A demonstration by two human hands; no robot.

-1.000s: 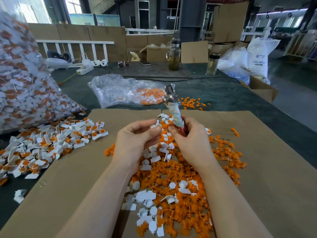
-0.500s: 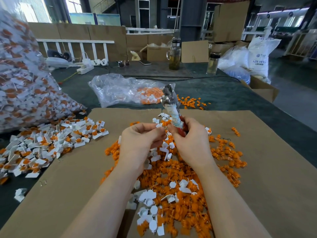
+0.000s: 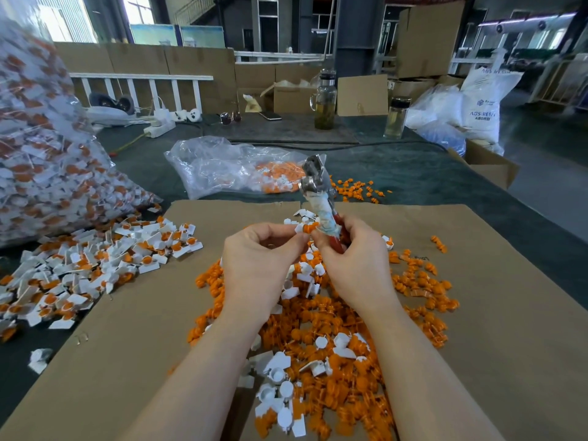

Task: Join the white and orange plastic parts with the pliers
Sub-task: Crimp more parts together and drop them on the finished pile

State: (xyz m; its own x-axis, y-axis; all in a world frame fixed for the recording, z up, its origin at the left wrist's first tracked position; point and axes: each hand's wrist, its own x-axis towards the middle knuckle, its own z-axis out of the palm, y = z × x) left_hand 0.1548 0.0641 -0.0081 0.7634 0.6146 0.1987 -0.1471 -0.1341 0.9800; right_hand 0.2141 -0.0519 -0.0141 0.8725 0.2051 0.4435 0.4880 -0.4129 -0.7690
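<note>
**Table and its load**

Dark green table top (image 3: 413, 173), brown cardboard sheet (image 3: 509, 313) over the near half. On the sheet: heap of loose orange and white plastic parts (image 3: 334, 345) at centre, joined white-orange pieces (image 3: 95, 262) at 9 o'clock. Clear plastic bag (image 3: 222, 167) at 12, two glass bottles (image 3: 325, 103) behind it.

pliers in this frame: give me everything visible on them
The pliers stand nearly upright above the cardboard sheet, head tilted slightly left. Head is bare shiny metal; whether it is open cannot be told. Handles look red, one wrapped in dirty whitish tape. The right hand grips the handles low down. The left hand pinches a white and orange part beside the wrap.
</note>
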